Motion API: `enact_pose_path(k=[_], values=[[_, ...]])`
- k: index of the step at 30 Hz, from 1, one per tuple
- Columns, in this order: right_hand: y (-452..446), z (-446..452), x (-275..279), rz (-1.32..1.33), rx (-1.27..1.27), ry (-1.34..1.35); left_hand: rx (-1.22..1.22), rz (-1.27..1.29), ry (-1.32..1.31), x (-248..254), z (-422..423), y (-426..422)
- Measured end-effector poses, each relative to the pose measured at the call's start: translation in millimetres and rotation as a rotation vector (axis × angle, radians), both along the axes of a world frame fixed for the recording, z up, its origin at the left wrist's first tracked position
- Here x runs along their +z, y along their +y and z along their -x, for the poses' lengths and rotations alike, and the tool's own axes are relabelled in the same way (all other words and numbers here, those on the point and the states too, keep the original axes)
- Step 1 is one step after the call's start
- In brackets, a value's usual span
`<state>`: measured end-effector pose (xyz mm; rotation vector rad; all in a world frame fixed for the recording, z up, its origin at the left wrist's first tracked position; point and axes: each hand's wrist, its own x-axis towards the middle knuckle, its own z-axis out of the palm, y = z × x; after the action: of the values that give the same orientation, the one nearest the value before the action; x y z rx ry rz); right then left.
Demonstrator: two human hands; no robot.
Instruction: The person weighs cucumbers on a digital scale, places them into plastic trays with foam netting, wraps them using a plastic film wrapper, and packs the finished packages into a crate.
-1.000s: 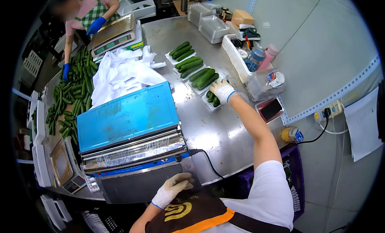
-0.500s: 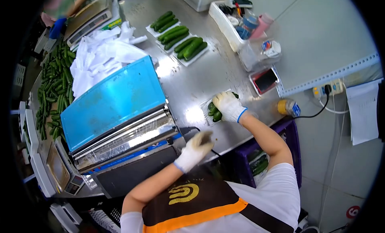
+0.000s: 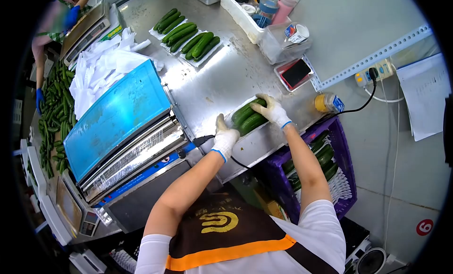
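Observation:
Cucumbers [image 3: 251,117] lie side by side on a white tray [image 3: 255,130] on the metal table. At the tray's upper right end, my right hand [image 3: 273,112], in a white glove, has its fingers curled over the cucumbers and the tray edge. My left hand [image 3: 225,138], also gloved, is at the tray's lower left end with thumb and fingers apart; whether it touches the tray is unclear. Left of it stands a wrapping machine with a blue lid [image 3: 115,123] and a roll of clear film [image 3: 137,153].
Several trayed cucumbers [image 3: 181,36] lie farther up the table. White sheets [image 3: 101,66] and a heap of loose cucumbers [image 3: 56,104] are at left, near another person's blue-gloved hand [image 3: 39,100]. A phone [image 3: 296,73], a jar [image 3: 329,103] and a purple crate [image 3: 350,179] are at right.
My left hand has moved up and right to the tray's end. My right hand has shifted from over the cucumbers to their right end, exposing more of them. The camera view has shifted.

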<state>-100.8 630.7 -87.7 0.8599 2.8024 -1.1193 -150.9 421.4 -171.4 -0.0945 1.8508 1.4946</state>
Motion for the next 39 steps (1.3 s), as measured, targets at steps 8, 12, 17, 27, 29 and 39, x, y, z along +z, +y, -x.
enact_pose_path(k=[8, 12, 17, 27, 29, 39], values=[[32.1, -27.1, -24.3, 0.574, -0.13, 0.175, -0.074, -0.427, -0.279, 96.8, -3.6, -22.9], [16.9, -35.1, -1.9, 0.981, -0.298, 0.309, -0.111, -0.597, -0.364, 149.3, 2.2, -38.2], [-2.1, -15.5, 29.5, 1.118, -0.253, 0.331, -0.115, -0.725, -0.301, 196.0, 13.9, -72.6], [-173.7, 101.6, 140.9, 0.915, -0.066, 0.482, 0.024, -0.807, 0.121, 251.0, 76.8, -231.9], [-223.8, 132.8, 152.5, 0.705, -0.024, 0.444, 0.068, -0.674, 0.182, 261.2, 94.6, -278.0], [-409.6, 231.3, 176.0, -0.078, 0.301, 0.069, 0.17, -0.043, 0.438, 237.3, 180.0, -451.2]])
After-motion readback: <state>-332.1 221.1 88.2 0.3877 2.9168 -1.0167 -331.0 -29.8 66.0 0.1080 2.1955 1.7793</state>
